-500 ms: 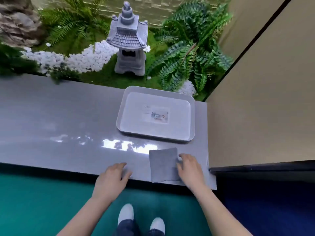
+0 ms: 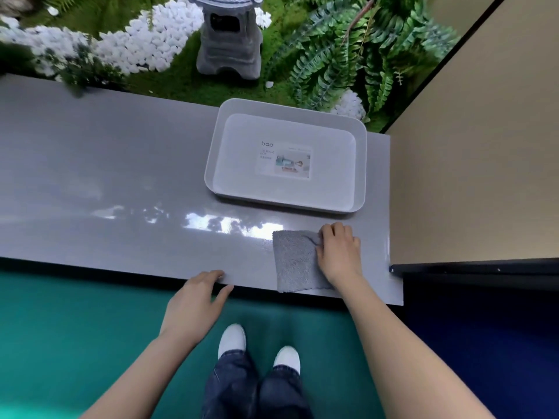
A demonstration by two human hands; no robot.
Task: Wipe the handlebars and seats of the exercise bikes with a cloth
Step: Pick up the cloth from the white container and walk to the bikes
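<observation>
A: Compared with half a second ago, the right hand [image 2: 340, 255] is being placed farther up the cloth [image 2: 295, 261], at its far right corner.
B: And the grip?
A: Fabric is being pinched under curled fingers [image 2: 329, 234]; the left hand [image 2: 193, 300] is being rested, relaxed and empty, on the counter [image 2: 121, 176] edge. More corner should probably be gathered before lifting. The cloth is lying flat at the front edge, long axis pointing toward the tray [image 2: 361, 164].
</observation>
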